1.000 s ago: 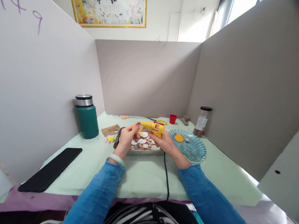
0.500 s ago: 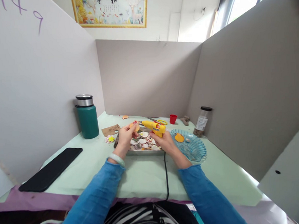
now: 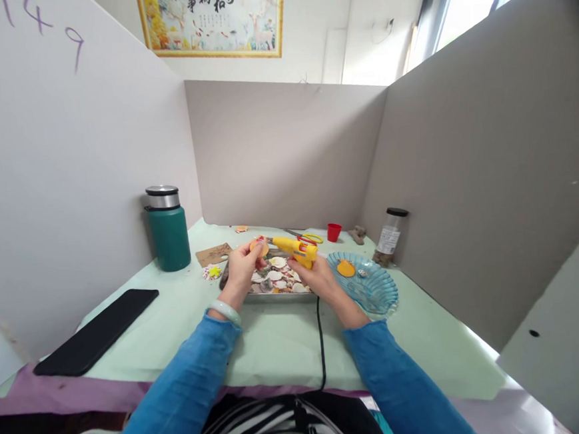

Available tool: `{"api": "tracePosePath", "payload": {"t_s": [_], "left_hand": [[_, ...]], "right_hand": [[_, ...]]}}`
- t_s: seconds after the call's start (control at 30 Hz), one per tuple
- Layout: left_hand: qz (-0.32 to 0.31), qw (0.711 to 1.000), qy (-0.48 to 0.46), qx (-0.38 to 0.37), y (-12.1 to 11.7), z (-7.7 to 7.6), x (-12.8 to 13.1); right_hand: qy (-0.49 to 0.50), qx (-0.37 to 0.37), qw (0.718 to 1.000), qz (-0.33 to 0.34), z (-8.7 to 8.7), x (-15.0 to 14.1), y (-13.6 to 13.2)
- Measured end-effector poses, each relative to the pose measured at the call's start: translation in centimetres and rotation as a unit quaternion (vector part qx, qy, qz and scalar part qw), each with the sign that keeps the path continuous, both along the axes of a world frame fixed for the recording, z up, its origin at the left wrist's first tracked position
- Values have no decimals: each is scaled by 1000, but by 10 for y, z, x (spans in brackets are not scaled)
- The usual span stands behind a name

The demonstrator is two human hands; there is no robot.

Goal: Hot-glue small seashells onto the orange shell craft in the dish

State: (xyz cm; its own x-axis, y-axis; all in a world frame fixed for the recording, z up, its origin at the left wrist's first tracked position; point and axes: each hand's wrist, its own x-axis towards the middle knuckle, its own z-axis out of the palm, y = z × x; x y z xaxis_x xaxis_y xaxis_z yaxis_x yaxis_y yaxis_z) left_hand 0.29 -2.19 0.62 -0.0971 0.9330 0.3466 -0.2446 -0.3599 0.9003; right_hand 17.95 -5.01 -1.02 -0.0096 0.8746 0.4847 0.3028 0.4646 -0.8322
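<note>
Your left hand (image 3: 243, 266) pinches a rounded orange piece (image 3: 262, 248); your right hand (image 3: 318, 276) grips a yellow plastic glue gun (image 3: 292, 247).

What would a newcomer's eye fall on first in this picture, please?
Probably the yellow glue gun in the right hand, its nozzle pointing toward the orange piece held in the left hand. Next may come the shells in the metal tray beneath the hands. The green bottle on the left and blue plate on the right also stand out.
</note>
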Motion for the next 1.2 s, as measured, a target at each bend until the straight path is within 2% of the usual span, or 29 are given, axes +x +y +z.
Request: {"api": "tracePosePath", "payload": {"t_s": [0.2, 0.4, 0.67, 0.87, 1.2], "left_hand": [[-8, 1000, 16, 0, -2, 0, 0], [-69, 997, 24, 5, -3, 0, 0], [-99, 995, 30, 2, -2, -3, 0], [-95, 995, 31, -4, -1, -4, 0], [-46, 999, -4, -9, 1, -1, 1]], "right_hand": [[5, -3, 1000, -2, 3, -2, -3], [8, -6, 1000, 3, 1, -2, -2], [18, -15, 1000, 6, 0, -3, -3], [6, -13, 1000, 16, 1, -4, -5], [13, -12, 1000, -1, 2, -7, -7]]}}
